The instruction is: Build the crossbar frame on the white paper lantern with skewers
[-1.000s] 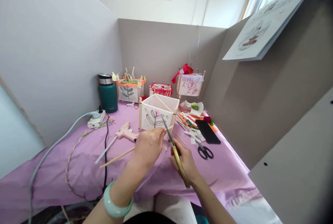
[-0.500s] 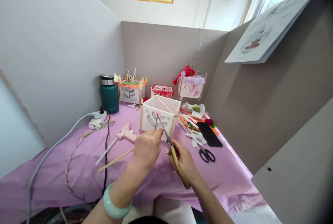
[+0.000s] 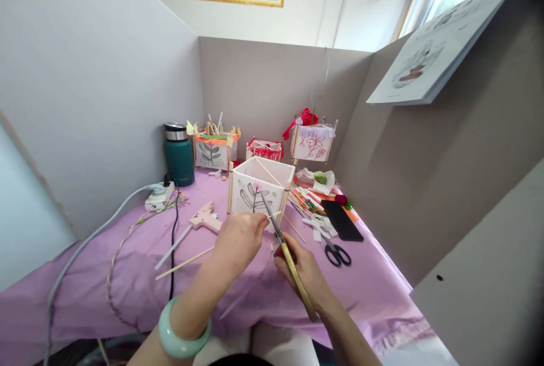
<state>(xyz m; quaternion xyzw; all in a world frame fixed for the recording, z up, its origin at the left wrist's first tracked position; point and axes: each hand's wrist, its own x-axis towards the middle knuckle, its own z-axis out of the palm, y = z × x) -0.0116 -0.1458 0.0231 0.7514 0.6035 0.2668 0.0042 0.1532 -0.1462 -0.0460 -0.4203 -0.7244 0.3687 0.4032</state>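
Observation:
A thin wooden stick (image 3: 185,263) is pinched in my left hand (image 3: 240,238), its long end pointing to the lower left and a short tip showing past my fingers. My right hand (image 3: 306,268) grips scissors (image 3: 294,272) with long golden handles. Their blades point up and away, close beside the stick's short tip; whether they touch it I cannot tell. Just beyond both hands stands a white-panelled box (image 3: 278,184) with wooden corner sticks and a plant drawing. To the left of it lies a pink glue gun (image 3: 206,218) with a white glue stick in it.
Black-handled scissors (image 3: 338,254) and a phone (image 3: 342,220) lie on the right among pens and scraps. Decorated boxes (image 3: 215,156) line the back. At left are a green bottle (image 3: 179,159), a power strip (image 3: 160,196) and cables on the purple cloth (image 3: 140,275).
The stick has slid slightly left with my left hand. In my right hand the scissors' handles have come together, and they now reach a little lower toward me.

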